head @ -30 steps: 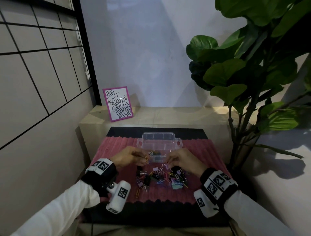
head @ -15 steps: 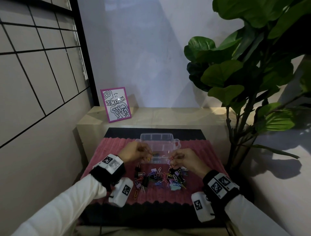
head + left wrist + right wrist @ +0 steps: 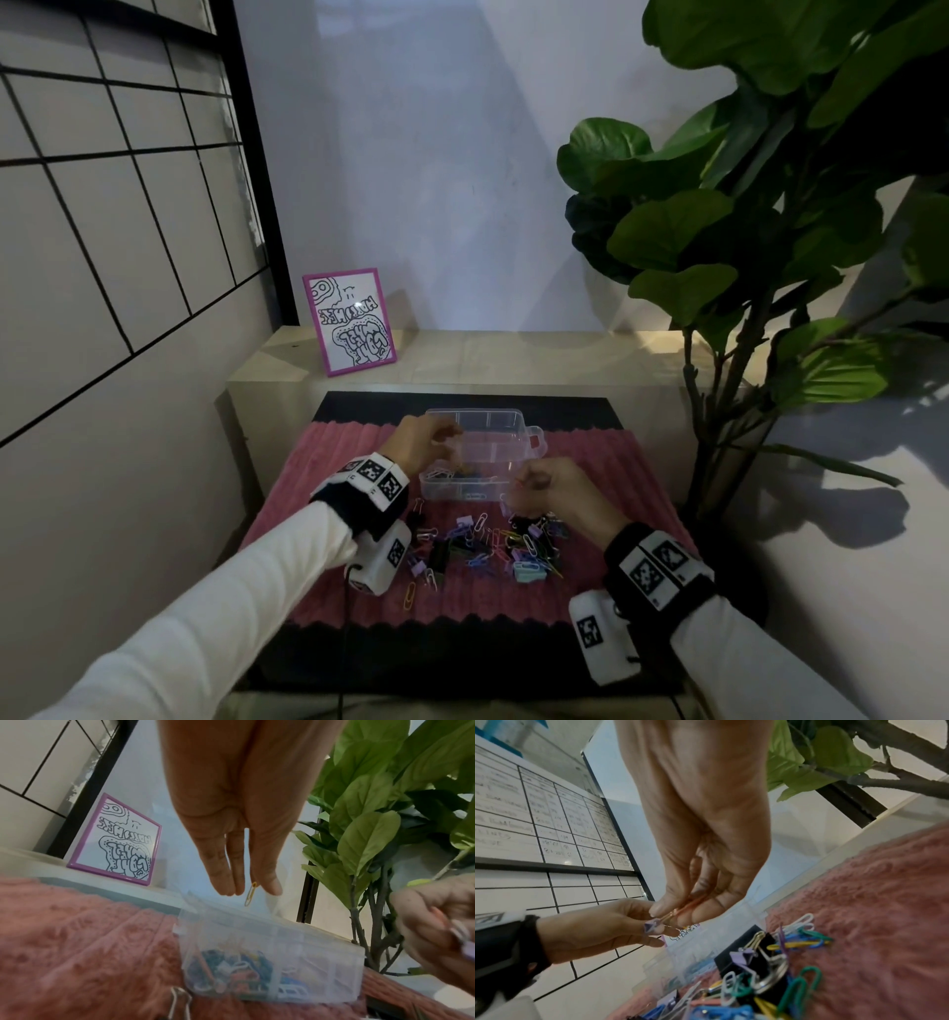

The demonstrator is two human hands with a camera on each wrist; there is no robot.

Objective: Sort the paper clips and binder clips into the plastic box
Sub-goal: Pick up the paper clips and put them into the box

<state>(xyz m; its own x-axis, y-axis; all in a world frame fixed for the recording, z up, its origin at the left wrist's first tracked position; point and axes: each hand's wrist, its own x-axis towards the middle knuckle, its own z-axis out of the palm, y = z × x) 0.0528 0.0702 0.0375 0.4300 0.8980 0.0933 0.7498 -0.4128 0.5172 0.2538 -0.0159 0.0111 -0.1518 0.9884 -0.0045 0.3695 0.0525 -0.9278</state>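
Left hand [image 3: 239, 817] is hovering right over the plastic box [image 3: 270, 959], fingers pointing down and close together, with a yellow paper clip [image 3: 250, 894] hanging between fingertip and thumb. Can't really tell if it's still pinched or already let go. The box sits toward the far edge of the pink mat [image 3: 606, 462], lid flipped open behind it, and the near left compartment already has a jumble of coloured clips in it.

Right hand [image 3: 700, 845] is up near the box's right side, thumb and fingers pinching a small purple binder clip [image 3: 652, 925] by its thin wire handles.

The rest of the pile [image 3: 493, 547] is still spread in the middle of the mat, nearer the front edge, paper clips and binder clips all mixed up.

Handling-wise I'd guess these weigh basically nothing. Paper clips are thin, slick wire that tangles and hooks onto neighbours, so pinch one flat across its loops. Binder clips are stiff and springy, easiest by the wire arms or across the body
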